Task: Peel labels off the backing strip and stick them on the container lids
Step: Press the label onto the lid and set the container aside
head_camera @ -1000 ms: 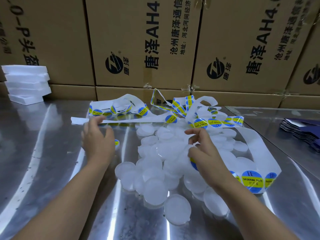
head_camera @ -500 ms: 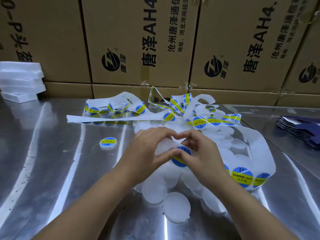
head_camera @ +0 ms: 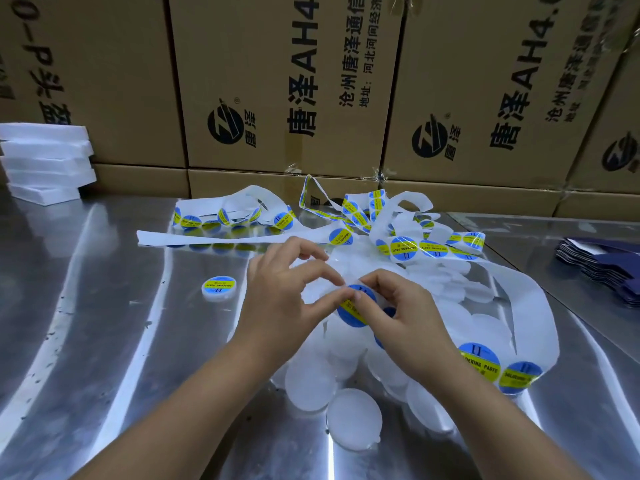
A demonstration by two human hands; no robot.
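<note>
Left hand [head_camera: 277, 306] and right hand [head_camera: 405, 317] both pinched one frosted lid [head_camera: 320, 294] over the pile of bare lids [head_camera: 311, 379] on the steel worktop [head_camera: 104, 341], thumbs meeting on its blue-yellow label [head_camera: 349, 313]. Backing strip [head_camera: 533, 306] looped behind and to the right, and a finished labelled lid [head_camera: 219, 288] sat off left.

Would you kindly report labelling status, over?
Left hand grips translucent white plastic lid. Right hand pinches round blue-and-yellow label onto it. Loose lids piled underneath, not blocking.

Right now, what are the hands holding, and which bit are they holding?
The left hand pinches a clear lid by its left rim. The right hand pinches the blue-and-yellow label at its right edge, against that lid.
</note>
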